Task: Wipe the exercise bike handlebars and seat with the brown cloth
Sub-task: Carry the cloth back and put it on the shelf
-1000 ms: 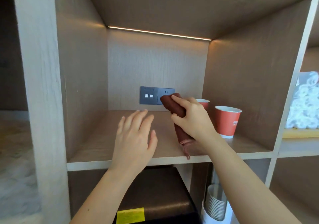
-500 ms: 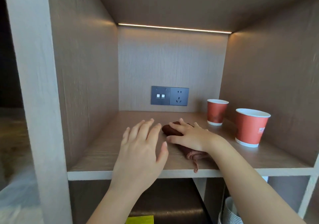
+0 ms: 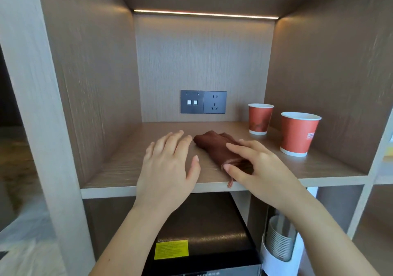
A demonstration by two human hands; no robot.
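We are looking into a wooden shelf cubby (image 3: 119,169), lit by one light strip (image 3: 204,14) along the top of its back wall.

On the right hand (image 3: 259,169), the fingers (image 3: 236,148) lie nearly straight and a little spread over the near half of the brown cloth (image 3: 214,146). The thumb tip touches its near end, and nothing is pinched. The one cloth lies bunched lengthwise on the shelf board, running from eleven o'clock to five o'clock, with a short tail hanging over the front edge. The fingers of the left hand (image 3: 168,169) are straight and slightly fanned, palm down, just beside the cloth at its nine o'clock. We cannot tell whether they touch the board. Both bare forearms come up from the six o'clock edge of the view.

We count two red paper cups, both upright at about two o'clock from the cloth. The near cup (image 3: 297,134) and the far cup (image 3: 259,119) stand apart from each other near the right wall. At twelve o'clock on the back wall sit two grey plates side by side, a switch panel (image 3: 192,101) and a socket (image 3: 215,102).

In the cubby below sits one black box (image 3: 208,229) with one yellow label (image 3: 171,249). At its three o'clock, a stack of cups (image 3: 278,239) stands in a white holder (image 3: 274,263).
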